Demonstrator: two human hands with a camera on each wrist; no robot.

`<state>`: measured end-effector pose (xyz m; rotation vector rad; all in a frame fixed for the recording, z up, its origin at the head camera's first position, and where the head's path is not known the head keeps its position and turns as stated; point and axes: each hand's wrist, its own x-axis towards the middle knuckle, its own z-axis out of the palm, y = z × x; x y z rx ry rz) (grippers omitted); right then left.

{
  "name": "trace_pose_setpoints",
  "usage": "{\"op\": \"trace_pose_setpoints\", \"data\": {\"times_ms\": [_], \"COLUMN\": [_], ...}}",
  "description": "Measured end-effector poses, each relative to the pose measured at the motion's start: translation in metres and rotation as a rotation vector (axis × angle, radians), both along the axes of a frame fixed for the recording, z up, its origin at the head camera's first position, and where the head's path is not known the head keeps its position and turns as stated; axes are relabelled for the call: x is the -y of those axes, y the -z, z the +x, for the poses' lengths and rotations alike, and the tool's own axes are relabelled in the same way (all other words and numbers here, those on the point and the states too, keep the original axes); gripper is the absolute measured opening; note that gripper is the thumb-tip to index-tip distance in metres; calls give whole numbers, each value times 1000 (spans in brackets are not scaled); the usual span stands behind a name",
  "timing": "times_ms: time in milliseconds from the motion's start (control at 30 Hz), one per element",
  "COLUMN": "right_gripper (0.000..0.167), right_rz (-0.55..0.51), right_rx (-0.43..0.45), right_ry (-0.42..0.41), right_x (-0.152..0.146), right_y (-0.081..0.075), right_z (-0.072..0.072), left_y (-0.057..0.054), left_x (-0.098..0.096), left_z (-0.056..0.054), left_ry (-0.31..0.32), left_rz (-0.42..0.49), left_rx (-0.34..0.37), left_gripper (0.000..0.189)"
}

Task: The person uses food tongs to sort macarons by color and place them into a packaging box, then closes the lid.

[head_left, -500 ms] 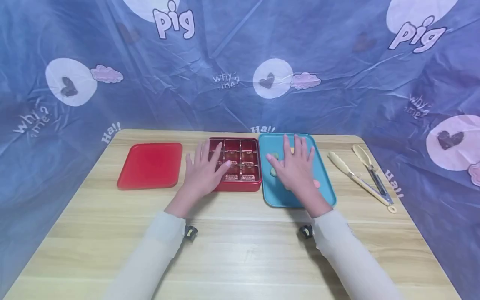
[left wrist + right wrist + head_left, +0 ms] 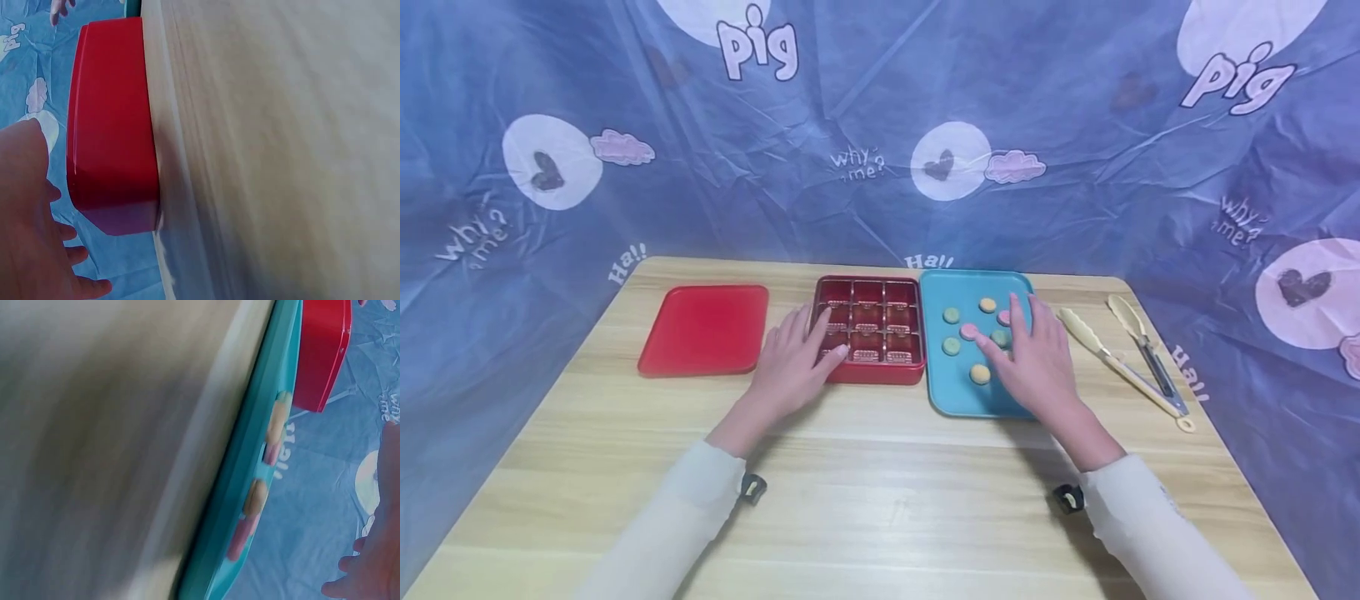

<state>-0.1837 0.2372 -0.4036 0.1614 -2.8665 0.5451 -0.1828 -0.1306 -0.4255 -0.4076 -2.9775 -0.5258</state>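
My left hand [image 2: 788,362] hovers by the left edge of a red box [image 2: 880,375], its fingers spread and holding nothing. A clear insert with several square compartments [image 2: 867,317] sits inside the box. In the left wrist view a gap shows between the hand and the box's red side [image 2: 112,119]. Over the right part of a teal tray [image 2: 955,400], my right hand [image 2: 1041,367] has its fingers extended and grips nothing. Several small macarons lie on the tray, among them a green one [image 2: 951,346], a yellow one [image 2: 980,374] and a pink one [image 2: 969,331]. Others are partly hidden behind that hand.
At the left lies a flat red lid [image 2: 703,331]. Tongs with cream-coloured tips [image 2: 1138,379] rest spread apart on the table's right side. The wooden table [image 2: 880,500] meets a blue printed cloth [image 2: 880,217] at its back and sides.
Both hands have moved apart: the left a little leftward, the right to the right and slightly nearer. More macarons on the tray are now uncovered. The head view has shifted slightly.
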Motion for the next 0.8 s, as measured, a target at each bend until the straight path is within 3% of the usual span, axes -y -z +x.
{"op": "trace_pose_setpoints", "data": {"times_ms": [467,800], "right_gripper": [86,86], "right_rz": [14,31], "right_rx": [53,82], "right_ry": [39,99], "right_x": [-67,-116], "right_y": [4,15], "right_z": [21,23], "left_y": [7,9], "left_x": [14,19], "left_z": [3,5], "left_ry": [32,80], "left_rz": [1,7], "left_rx": [89,121], "left_gripper": [87,94]}}
